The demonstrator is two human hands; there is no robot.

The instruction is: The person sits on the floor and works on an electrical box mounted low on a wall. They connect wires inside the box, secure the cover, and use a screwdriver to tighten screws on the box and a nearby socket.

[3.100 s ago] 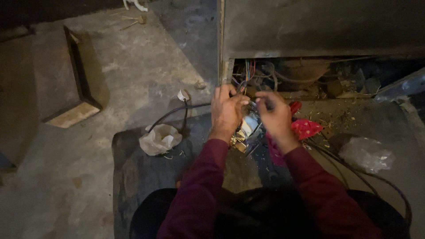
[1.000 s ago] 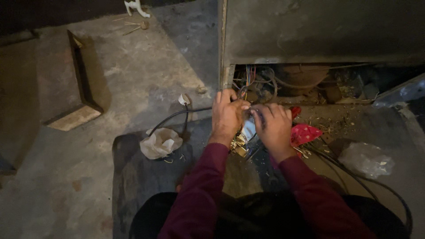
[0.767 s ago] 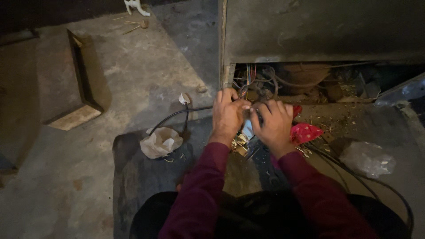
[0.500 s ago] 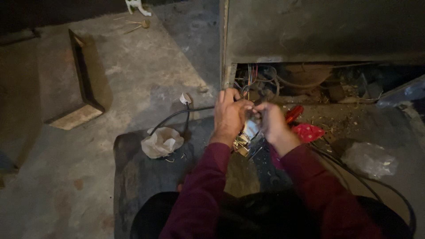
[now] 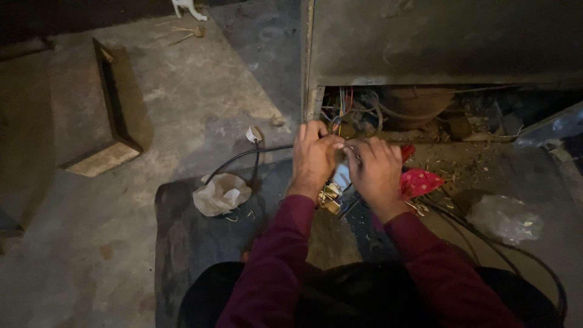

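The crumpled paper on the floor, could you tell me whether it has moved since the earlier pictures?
No. The crumpled paper lies where it did, just below the bend of the black cable, left of the left hand.

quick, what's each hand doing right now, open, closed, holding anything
Left hand: fingers curled shut around a small pale part with wires, held between both hands.
Right hand: fingers closed on the same part; the exact grip is hidden.

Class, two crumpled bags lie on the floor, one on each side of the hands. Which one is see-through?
The clear plastic bag, to the right of the right hand. The crumpled bag left of the left hand is opaque and pale beige.
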